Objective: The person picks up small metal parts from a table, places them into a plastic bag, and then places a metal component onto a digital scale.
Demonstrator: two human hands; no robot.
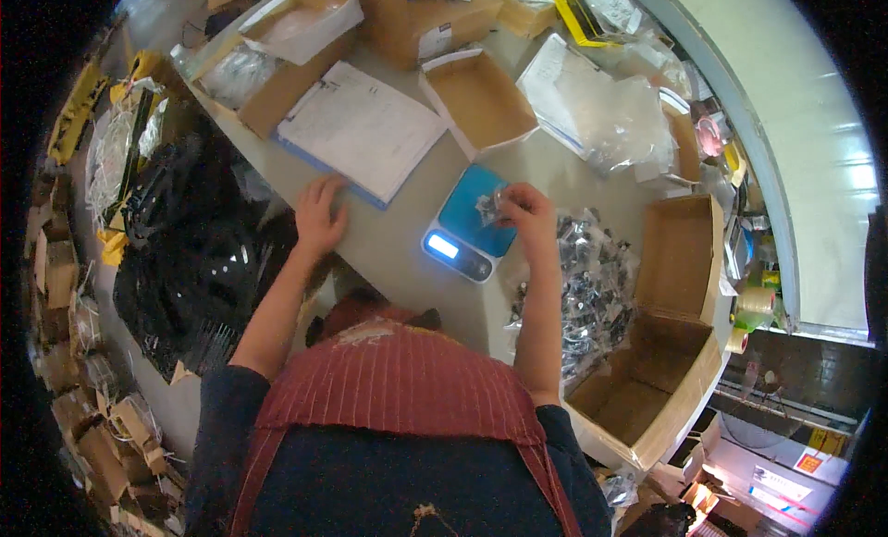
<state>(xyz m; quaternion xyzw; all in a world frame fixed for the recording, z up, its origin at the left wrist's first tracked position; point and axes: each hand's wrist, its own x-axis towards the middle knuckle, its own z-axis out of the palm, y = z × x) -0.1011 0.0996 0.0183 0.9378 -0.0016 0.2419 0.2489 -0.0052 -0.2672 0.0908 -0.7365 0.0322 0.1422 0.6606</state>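
A digital scale (pixel 462 199) with a blue platform and a lit display lies near the middle of the table. Over its platform, my right hand (pixel 525 211) pinches a small clear plastic bag (pixel 487 208) with small pieces inside. Whether the bag touches the platform I cannot tell. My left hand (pixel 320 215) lies with fingers stretched out on the table edge, holding nothing, close to a blue clipboard with papers (pixel 365 130). Beside my right forearm spreads a pile of small filled plastic bags (pixel 587 292).
An open cardboard box (pixel 638 380) stands at the right of the pile. Beyond the scale sits a shallow cardboard tray (pixel 481 102), with papers and clear plastic (pixel 620 121) next to it. A box of plastic bags (pixel 277 74) is at the far left. Black plastic (pixel 199 259) fills the left side.
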